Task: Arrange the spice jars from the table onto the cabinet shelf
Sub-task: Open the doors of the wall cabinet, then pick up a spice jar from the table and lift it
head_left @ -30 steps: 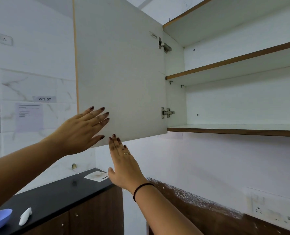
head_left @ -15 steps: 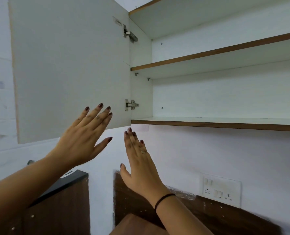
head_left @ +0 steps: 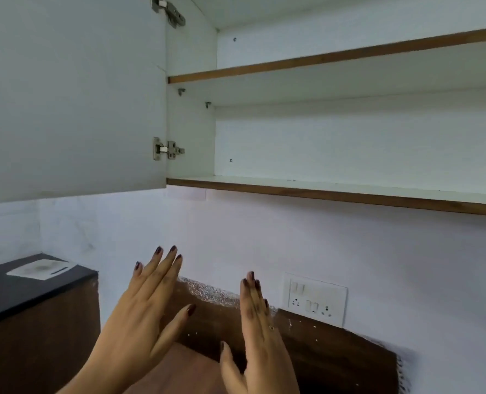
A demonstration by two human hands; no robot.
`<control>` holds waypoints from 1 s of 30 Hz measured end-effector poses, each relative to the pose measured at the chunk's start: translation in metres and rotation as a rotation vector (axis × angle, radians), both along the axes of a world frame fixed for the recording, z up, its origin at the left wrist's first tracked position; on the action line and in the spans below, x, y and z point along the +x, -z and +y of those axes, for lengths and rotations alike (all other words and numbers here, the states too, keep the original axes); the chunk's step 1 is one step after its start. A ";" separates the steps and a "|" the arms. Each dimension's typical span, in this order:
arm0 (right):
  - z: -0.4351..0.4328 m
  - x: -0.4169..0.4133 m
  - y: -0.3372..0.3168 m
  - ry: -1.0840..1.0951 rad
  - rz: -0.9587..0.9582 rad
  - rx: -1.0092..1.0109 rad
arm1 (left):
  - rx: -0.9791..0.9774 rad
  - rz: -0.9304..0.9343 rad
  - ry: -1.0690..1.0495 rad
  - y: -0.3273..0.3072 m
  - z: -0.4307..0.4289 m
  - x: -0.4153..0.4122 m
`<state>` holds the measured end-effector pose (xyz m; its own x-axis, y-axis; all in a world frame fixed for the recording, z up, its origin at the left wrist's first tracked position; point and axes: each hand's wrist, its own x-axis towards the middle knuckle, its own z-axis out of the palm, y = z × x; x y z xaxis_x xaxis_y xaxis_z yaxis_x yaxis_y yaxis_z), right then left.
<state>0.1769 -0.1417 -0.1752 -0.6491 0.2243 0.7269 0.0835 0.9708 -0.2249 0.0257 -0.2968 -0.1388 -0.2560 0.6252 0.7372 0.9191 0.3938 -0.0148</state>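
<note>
White cabinet door (head_left: 71,95) opened wide, so lower shelf (head_left: 321,191) can be reached. Straight fingers shown on left hand (head_left: 133,317) and right hand (head_left: 260,331); nothing gripped, likely freed for picking. No spice jars seen.

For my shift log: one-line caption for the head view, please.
Left hand and right hand held open and empty below the open cabinet door; the lower shelf holds nothing in view.

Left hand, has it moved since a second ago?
Yes. The left hand dropped: before it overlapped the cabinet door, now it sits well below that door's bottom edge.
</note>
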 end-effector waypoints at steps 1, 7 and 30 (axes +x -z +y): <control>0.006 0.005 0.010 0.012 0.007 0.004 | 0.024 -0.054 0.008 0.011 0.000 0.005; 0.015 0.037 0.060 0.049 0.002 -0.072 | 0.105 -0.344 0.062 0.071 -0.001 0.038; -0.039 0.010 0.185 -0.081 -0.598 -0.615 | 0.022 -1.048 0.033 0.250 -0.013 -0.005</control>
